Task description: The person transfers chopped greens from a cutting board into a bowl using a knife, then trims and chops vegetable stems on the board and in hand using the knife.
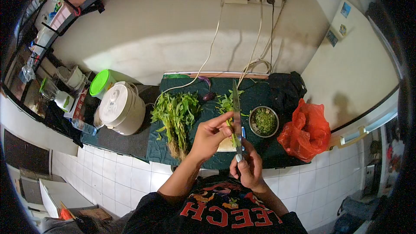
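Note:
My left hand pinches green leafy stems between thumb and fingers. Wrapped round the handle of a long kitchen knife is my right hand, the blade pointing away from me and lying against the stems. Below both hands a pale cutting board is partly covered. Some cut leafy tops lie behind the blade. A large bunch of leafy greens with roots toward me rests to the left. A metal bowl at the right holds chopped greens.
A dark green cloth covers the table. A red plastic bag sits at its right end, with a black bag behind. Purple eggplant lies at the back. A white rice cooker stands left; cables hang from the wall socket.

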Demonstrator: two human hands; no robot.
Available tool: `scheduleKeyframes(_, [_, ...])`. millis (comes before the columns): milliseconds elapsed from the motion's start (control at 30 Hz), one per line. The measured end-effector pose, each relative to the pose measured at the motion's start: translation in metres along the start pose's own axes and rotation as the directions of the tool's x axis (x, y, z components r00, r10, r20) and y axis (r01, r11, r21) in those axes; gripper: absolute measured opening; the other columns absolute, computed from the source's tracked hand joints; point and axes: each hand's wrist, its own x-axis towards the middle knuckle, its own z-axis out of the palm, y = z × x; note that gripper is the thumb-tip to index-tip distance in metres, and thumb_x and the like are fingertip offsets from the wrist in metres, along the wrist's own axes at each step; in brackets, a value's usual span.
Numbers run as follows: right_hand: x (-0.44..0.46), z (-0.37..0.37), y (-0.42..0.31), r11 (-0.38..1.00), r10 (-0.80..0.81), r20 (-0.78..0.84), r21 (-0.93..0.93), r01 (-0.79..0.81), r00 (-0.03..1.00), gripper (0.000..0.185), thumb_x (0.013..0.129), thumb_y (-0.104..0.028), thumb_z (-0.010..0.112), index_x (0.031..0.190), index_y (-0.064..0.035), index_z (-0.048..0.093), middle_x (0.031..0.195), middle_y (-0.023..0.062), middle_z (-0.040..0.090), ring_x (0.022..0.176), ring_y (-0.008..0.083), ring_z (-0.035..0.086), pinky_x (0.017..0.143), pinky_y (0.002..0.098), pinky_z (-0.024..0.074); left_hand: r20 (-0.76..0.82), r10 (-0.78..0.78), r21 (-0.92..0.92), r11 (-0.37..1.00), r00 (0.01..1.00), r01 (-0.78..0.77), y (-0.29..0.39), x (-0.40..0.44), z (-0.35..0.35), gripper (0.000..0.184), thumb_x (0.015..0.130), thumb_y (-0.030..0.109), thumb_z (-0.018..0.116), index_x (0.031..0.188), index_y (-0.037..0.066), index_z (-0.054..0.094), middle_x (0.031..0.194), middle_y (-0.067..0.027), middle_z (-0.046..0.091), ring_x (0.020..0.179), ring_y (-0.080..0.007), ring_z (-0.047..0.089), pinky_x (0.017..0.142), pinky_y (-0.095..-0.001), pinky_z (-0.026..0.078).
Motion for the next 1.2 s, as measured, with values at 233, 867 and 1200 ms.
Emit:
scheduleKeyframes(233, [0.001, 0.002, 0.003, 0.999, -0.025, 0.008, 0.028, 0.025, 1.000, 0.066, 0.098, -0.040, 0.048, 0.142, 0.0031, 0.024, 0.056, 0.0030, 0.049, 0.043, 0.0091, 0.044, 0.042, 0.0230, 0.0366, -0.004, 0.007, -0.073, 0.997, 1.000, -0.007, -0.003, -0.001, -0.001, 0.069, 0.081, 0.038, 0.074, 0.134, 0.000, 0.050, 0.091, -0.0019, 0.067, 0.083, -0.0087, 0.059, 0.076, -0.0250, 0.046])
scheduleKeyframes(867, [-0.006, 0.004, -0.002, 0.999, -0.008, 0.025, 0.046, 0.007, 1.000, 0.062, 0.099, -0.038, 0.047, 0.140, 0.0024, 0.023, 0.057, 0.0040, 0.048, 0.043, 0.0089, 0.042, 0.041, 0.0227, 0.0352, 0.035, 0.022, -0.202, 0.979, 0.999, -0.014, -0.020, -0.010, -0.002, 0.063, 0.082, 0.028, 0.074, 0.133, 0.000, 0.050, 0.095, -0.0052, 0.068, 0.088, -0.0141, 0.063, 0.083, -0.0296, 0.049])
scheduleKeyframes(1200, [-0.007, 0.004, -0.008, 0.998, -0.064, -0.007, -0.013, 0.063, 0.998, 0.061, 0.099, -0.036, 0.046, 0.141, 0.0042, 0.025, 0.056, 0.0034, 0.048, 0.043, 0.0082, 0.043, 0.041, 0.0219, 0.0353, 0.080, -0.015, -0.370, 0.928, 0.997, 0.044, -0.009, -0.013, 0.007, 0.065, 0.086, 0.021, 0.070, 0.140, 0.001, 0.040, 0.104, -0.0099, 0.068, 0.098, -0.0182, 0.063, 0.088, -0.0338, 0.050])
